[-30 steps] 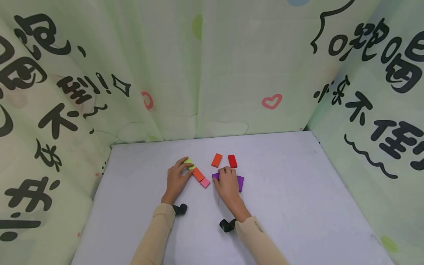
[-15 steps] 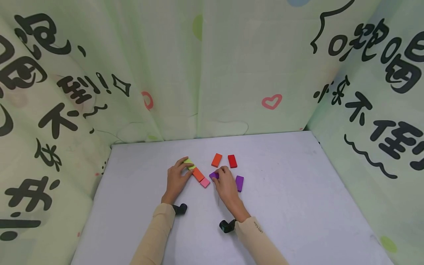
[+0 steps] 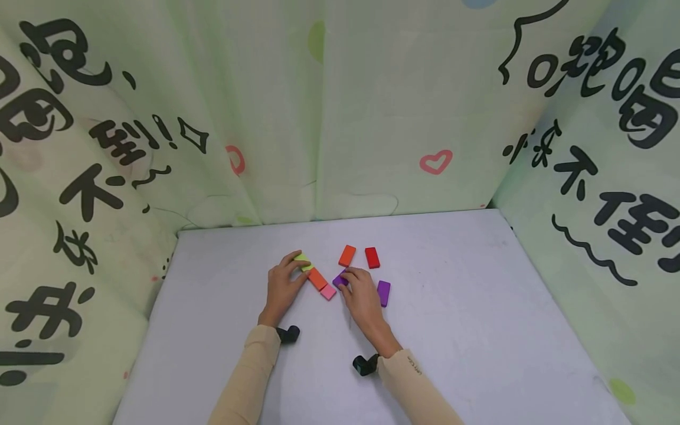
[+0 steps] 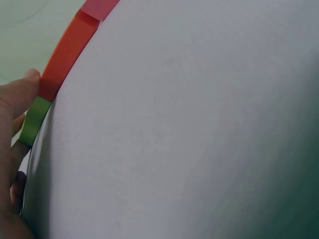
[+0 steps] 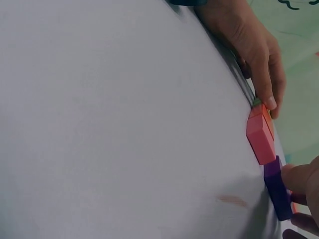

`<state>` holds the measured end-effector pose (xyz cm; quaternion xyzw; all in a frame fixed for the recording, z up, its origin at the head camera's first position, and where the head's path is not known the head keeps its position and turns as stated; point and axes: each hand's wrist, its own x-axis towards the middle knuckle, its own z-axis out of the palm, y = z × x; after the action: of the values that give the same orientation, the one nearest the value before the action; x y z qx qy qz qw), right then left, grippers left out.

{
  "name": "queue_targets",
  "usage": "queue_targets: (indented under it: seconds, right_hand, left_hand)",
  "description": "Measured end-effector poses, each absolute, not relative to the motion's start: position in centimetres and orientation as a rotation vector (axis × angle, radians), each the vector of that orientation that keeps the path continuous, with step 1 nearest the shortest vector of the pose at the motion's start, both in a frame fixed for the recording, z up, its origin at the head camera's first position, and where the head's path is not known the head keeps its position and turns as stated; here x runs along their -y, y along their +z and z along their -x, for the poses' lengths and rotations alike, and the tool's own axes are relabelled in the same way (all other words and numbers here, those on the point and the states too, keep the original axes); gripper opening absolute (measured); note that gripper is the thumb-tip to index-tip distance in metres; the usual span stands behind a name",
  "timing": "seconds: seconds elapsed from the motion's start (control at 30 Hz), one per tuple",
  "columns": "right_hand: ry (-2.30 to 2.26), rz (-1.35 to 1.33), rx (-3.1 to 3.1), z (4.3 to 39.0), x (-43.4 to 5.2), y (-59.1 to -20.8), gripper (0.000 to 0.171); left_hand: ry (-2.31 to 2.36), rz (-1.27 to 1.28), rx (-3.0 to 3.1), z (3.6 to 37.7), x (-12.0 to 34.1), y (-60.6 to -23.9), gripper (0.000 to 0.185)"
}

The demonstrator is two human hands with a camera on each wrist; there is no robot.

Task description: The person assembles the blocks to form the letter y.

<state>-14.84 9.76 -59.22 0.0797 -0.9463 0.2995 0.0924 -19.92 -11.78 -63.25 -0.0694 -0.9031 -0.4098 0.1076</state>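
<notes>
A short row lies on the table: a green block (image 3: 303, 261), an orange block (image 3: 317, 278) and a pink block (image 3: 328, 291), end to end. My left hand (image 3: 295, 269) pinches the green block (image 4: 32, 125), thumb at the joint with the orange block (image 4: 67, 55). My right hand (image 3: 346, 276) grips a purple block (image 3: 339, 281), which touches the pink block (image 5: 260, 139) in the right wrist view; there one fingertip (image 5: 298, 178) presses the purple block (image 5: 277, 193).
A second purple block (image 3: 383, 293) lies just right of my right hand. An orange-red block (image 3: 347, 255) and a red block (image 3: 372, 257) sit behind it. Printed curtains (image 3: 345, 118) close in the pale table (image 3: 478, 307) on three sides.
My right hand has slid one purple block left and slightly back, up against the pink block, uncovering the second purple block. My left hand has stayed on the green block.
</notes>
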Motion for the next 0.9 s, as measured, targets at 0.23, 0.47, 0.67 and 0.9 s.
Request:
queue_targets:
  seconds: [0.23,0.47,0.67,0.9]
  right_hand:
    - [0.944,-0.193,2.788,14.4,-9.6,-59.7,0.033]
    - [1.086,-0.112,2.732,14.1,-9.2,-60.3,0.039]
    - [1.123,-0.064,2.725,14.0,-9.1,-60.7,0.041]
    - [1.167,-0.059,2.717,14.1,-9.2,-60.9,0.04]
  left_hand:
    - [-1.203,0.209,2.655,19.8,11.8,-63.0,0.022]
    - [-1.217,0.196,2.669,19.7,11.8,-63.0,0.022]
    - [-1.211,0.204,2.664,19.8,11.8,-63.2,0.022]
    - [-1.208,0.196,2.673,19.8,11.9,-63.1,0.022]
